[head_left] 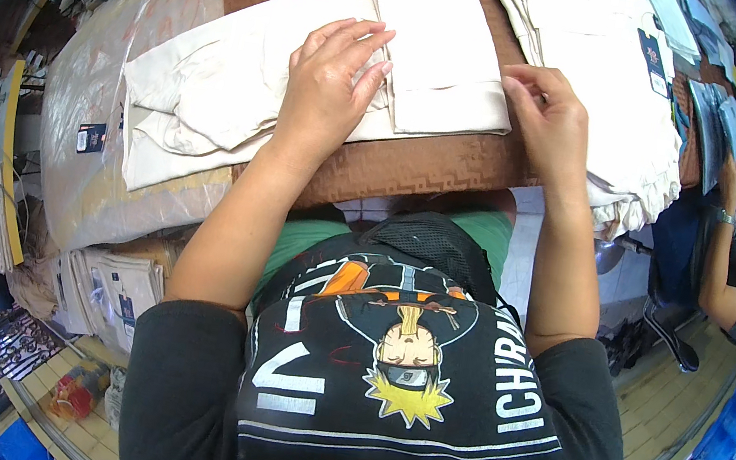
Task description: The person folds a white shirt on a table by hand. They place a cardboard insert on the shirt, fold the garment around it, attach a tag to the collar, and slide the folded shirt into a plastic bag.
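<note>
Left hand (327, 83) flat, fingers spread, pressing folded cream cloth (429, 60) on brown-covered tabletop (415, 166). Right hand (548, 124) pinching cloth's right edge, fingers curled. Fold-smoothing step, likely. Next move calls for even pull, edges aligned. White stack (598, 65) just beside.

The flat folded cotton garment (314, 81) was plain cream; the rectangular woven table cloth (424, 167) beneath was brown with a geometric key pattern.
</note>
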A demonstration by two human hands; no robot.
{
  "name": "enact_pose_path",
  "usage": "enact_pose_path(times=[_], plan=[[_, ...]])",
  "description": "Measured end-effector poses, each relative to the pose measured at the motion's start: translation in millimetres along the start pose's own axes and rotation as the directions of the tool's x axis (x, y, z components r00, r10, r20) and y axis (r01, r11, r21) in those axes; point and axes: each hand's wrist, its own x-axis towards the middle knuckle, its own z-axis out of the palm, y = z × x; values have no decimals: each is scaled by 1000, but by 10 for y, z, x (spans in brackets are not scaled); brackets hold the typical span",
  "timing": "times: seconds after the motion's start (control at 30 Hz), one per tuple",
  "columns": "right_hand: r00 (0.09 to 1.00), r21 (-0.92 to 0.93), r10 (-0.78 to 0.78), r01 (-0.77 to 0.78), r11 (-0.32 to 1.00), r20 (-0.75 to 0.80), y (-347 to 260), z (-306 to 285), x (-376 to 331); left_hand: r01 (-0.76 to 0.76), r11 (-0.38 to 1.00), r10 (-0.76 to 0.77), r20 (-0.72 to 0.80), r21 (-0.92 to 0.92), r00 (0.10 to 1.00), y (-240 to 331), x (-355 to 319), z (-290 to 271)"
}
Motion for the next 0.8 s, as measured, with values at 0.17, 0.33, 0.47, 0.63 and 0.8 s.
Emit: enact_pose_path(times=[0.17,0.33,0.47,0.63,0.8], plan=[[980,62,-165,159,985,110,-361,476,51,25,992,-30,34,123,999,32,-15,165],[975,22,-209,208,978,73,-414,847,55,61,993,-64,21,96,998,-40,-47,267],[964,-75,-265,267,961,34,-440,908,35,53,994,-54,13,96,998,-58,-69,279],[950,-84,-313,312,946,5,-461,918,58,61,995,-63,25,79,998,-87,-83,305],[992,242,-122,115,963,15,-462,684,96,67,991,-70,22,120,997,-73,-71,323]])
